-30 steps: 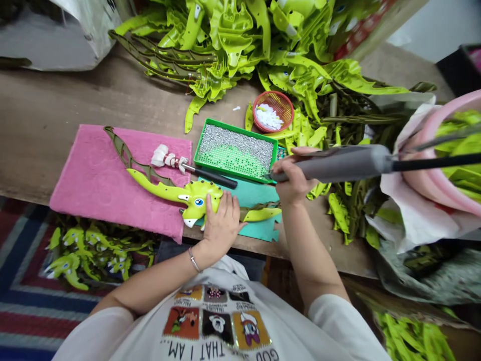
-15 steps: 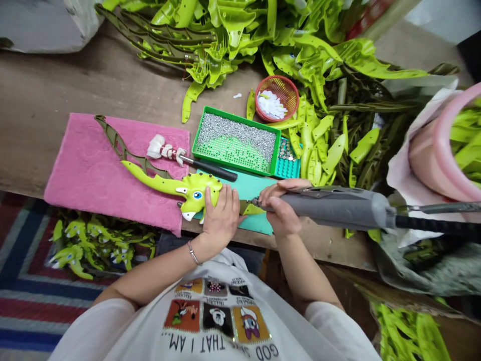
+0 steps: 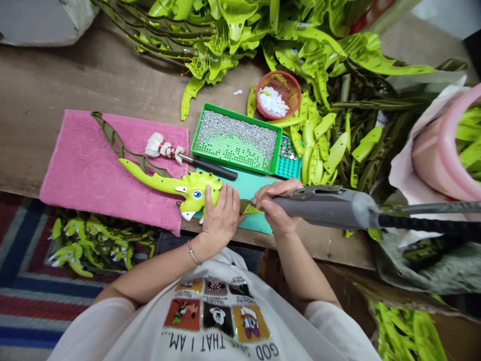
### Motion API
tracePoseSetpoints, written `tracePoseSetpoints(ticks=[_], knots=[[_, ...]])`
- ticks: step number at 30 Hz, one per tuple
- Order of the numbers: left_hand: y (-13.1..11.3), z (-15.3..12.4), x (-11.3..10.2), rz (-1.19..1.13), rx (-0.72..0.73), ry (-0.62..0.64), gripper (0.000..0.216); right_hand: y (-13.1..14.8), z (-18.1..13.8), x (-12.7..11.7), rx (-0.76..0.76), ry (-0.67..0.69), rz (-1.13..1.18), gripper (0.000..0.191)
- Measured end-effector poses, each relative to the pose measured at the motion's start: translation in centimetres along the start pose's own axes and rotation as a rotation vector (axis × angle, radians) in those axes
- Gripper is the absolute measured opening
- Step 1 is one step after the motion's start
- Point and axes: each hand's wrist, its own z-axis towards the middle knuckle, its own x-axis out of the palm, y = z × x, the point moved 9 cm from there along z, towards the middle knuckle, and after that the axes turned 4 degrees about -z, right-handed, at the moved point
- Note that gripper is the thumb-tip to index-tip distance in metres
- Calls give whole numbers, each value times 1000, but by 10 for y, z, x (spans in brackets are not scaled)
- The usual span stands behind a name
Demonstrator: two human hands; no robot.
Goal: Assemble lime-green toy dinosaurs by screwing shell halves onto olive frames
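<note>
A lime-green toy bow with a dinosaur head, blue eye and white horns lies across the front of the table, its curved arm stretching left over the pink cloth. My left hand grips it just behind the head, fingers over the top. From the right, my right hand is wrapped round the front of a grey electric screwdriver, held level. Its tip is by the toy's right-hand arm, close to my left fingers; the exact contact point is hidden.
A green tray of small screws stands behind the toy, near a black-handled brush-like tool. A red basket holds white pieces. Green parts pile up at the back. A pink bucket stands right.
The screwdriver in my right hand has shifted left, and its tip is nearer the toy bow. My left hand keeps its grip in place.
</note>
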Motion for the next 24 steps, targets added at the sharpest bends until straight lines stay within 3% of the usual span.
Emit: tracePoseSetpoints(ticks=[8,10,13,15,20,24], knots=[[-1,-3,0,13,20,2,56,-3,11,12,66,242,-6,15],[-1,-2,-1,15,18,-1,57,6,25,1,-1,142,-29,19],[-1,-1,-2,24,14,-7,60,19,46,-33,-194,-199,-93,24],[-1,-1,-2,29,12,-14,62,12,55,-49,-224,-356,-147,26],[-1,-2,-2,29,12,-29,65,-32,66,-63,-58,-411,-260,27],[0,-2,-1,26,5,-18,66,-42,64,-67,-15,-420,-292,26]])
